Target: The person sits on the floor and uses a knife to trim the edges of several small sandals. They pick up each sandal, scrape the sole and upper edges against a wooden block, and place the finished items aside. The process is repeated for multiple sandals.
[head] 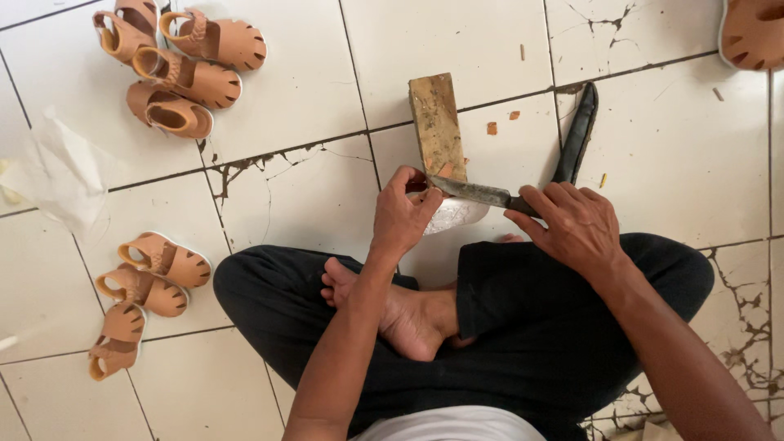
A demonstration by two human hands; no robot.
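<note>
Two bare hands meet over a pale sole piece (pixel 453 216) that lies on the cracked white tiled floor (pixel 327 196) just ahead of the person's crossed legs. At its 9 o'clock the left hand (pixel 402 214) has its grip closed on the piece's near edge, fingers curled over the top. From 3 o'clock the right hand (pixel 572 224) is wrapped tight around the handle of a dark knife (pixel 478 193), whose blade lies flat across the piece and points toward the left hand. At 12 o'clock a worn wooden block (pixel 438 124) rests on the floor, its near end touching the blade area. A black sheath (pixel 578 135) lies at about 1 o'clock, slanting away. Farther out, four tan sandals (pixel 175 69) cluster at 10 o'clock, three more tan sandals (pixel 143 290) sit at 8 o'clock, another sandal (pixel 753 33) shows at 2 o'clock, and crumpled clear plastic (pixel 57 171) lies at 9 o'clock.
</note>
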